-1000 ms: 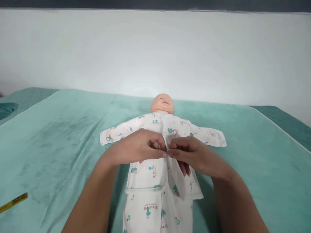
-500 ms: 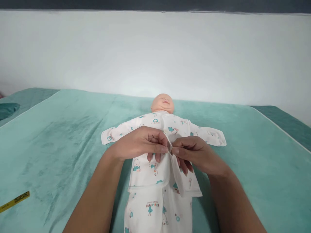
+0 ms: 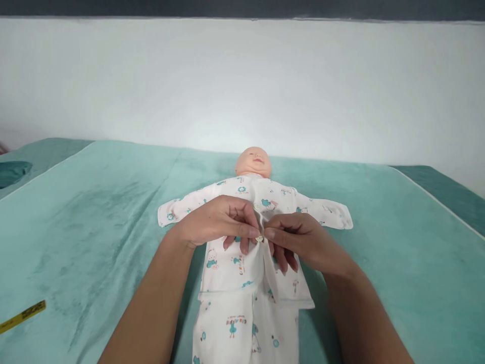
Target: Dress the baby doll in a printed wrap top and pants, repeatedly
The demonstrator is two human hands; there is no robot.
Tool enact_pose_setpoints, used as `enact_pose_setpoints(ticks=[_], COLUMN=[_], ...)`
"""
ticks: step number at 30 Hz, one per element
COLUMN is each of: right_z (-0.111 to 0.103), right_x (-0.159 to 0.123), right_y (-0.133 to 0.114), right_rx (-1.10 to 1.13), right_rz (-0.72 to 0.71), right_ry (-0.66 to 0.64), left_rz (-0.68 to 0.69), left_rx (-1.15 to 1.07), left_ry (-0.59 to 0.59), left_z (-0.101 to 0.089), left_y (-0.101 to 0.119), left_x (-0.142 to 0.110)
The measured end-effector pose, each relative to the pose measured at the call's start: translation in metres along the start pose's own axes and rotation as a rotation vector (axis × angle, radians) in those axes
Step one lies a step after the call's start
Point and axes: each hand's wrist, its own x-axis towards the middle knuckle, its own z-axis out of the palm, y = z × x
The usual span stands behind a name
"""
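A baby doll point(image 3: 253, 163) lies on its back, wearing a white long-sleeved baby shirt point(image 3: 227, 275) printed with small animals. Its arms are spread to both sides. My left hand point(image 3: 227, 222) pinches the shirt's front edge at mid-chest between thumb and forefinger, its other fingers loosely curled. Right at those fingertips a small pale button point(image 3: 259, 238) shows. Opposite it, my right hand point(image 3: 293, 237) pinches the other front edge, fingertips almost touching the left ones. Below the hands the shirt front parts. White printed pants point(image 3: 235, 349) cover the legs.
A green plush cloth point(image 3: 94, 227) with some creases covers the surface under the doll. At the lower left lies a yellow strip with black markings point(image 3: 22, 317). Behind the far edge rises a white wall point(image 3: 242, 81).
Both hands lifted the shirt edges slightly, shifted a little right, then came back. The button now shows between the fingertips. The doll's body stays in place.
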Motion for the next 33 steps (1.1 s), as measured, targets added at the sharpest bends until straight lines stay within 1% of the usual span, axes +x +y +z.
enact_pose_setpoints(ticks=[5,10,16,22,27,30,33], right_z=[-0.002,-0.002,0.005,0.013,0.014,0.012,0.01], right_x=[-0.001,-0.003,-0.005,-0.008,-0.008,-0.008,-0.008], right_y=[0.001,-0.003,-0.008,-0.007,-0.006,-0.006,-0.005], right_rx=[0.04,0.04,-0.084,-0.159,-0.159,-0.124,-0.075], right_rz=[-0.006,0.064,0.124,0.099,0.103,0.106,0.074], right_ry=[-0.022,-0.034,0.051,0.148,0.162,0.143,0.11], left_rz=[-0.011,-0.014,-0.071,-0.152,-0.172,-0.152,-0.115], left_rx=[0.012,0.03,0.108,0.239,0.325,0.306,0.218], left_ry=[0.016,0.023,0.049,0.109,0.162,0.159,0.124], left_z=[0.002,0.002,0.005,0.014,0.018,0.018,0.015], left_y=[0.001,0.001,0.006,0.015,0.016,0.013,0.01], left_x=[0.0,0.001,-0.001,-0.006,-0.009,-0.009,-0.008])
